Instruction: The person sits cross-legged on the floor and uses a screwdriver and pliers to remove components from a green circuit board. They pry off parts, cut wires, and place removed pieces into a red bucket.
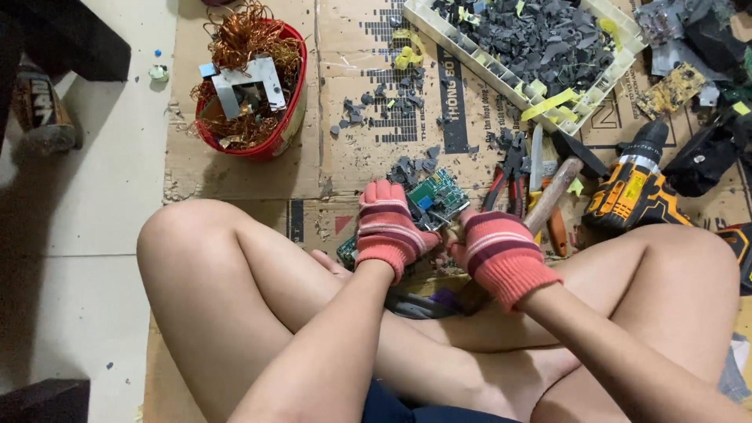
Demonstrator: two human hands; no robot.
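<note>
— Two gloved hands meet over the cardboard sheet (251, 168), is that right?

— Yes. The left hand (387, 232) is curled over the near edge of a green circuit board (437, 197), fingers bent round it. The right hand (499, 252) is closed too, just beside the board, and a wooden handle (553, 195) rises from behind it. Whether that hand really grips the handle I cannot tell; the glove hides the fingers.

— Where does the board sit?

— On the cardboard, just ahead of the crossed legs, between the two hands. Its near half is covered by the gloves. A second green piece (347, 252) peeks out below the left wrist, mostly hidden.

— What else is hard to read?

— Something dark lies under the right wrist, too shadowed to name. The clutter at top right is cut off by the frame.

— And the containers?

— A red bowl (291, 117), well apart to the left, holds tangled copper wire (249, 35) with a pale metal bracket (249, 82) on top. A white tray (501, 74) at the top is heaped with grey plastic fragments (544, 39) and a few yellow bits along its rim.

— Tools nearby?

— Pliers (509, 168) and a yellow and black cordless drill (636, 188) lie to the right of the hands, with loose grey chips (407, 171) scattered beyond the board.
</note>
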